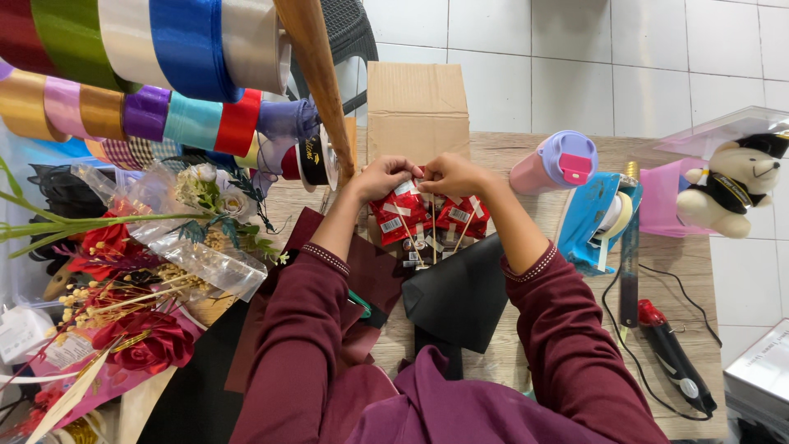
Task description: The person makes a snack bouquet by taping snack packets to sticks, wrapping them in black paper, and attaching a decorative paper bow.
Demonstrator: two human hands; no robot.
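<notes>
White tiled floor (657, 57), upper frame; wooden table (699, 263), centre and right. Cardboard box (417, 103), one, upper centre. Ribbon spools (148, 74), many, upper left, partly cut off. Artificial flowers (131, 279), left, count unclear. Black wrapping sheet (456, 296), one, lower centre. Plush bear (731, 189), one, right edge. Pink tumbler (555, 164), one. Glue gun (674, 358), one, lower right. Red snack packets on sticks (427, 218), centre, several, partly hidden; pinched at top by left hand (380, 177) and right hand (452, 174), fingertips closed together.
</notes>
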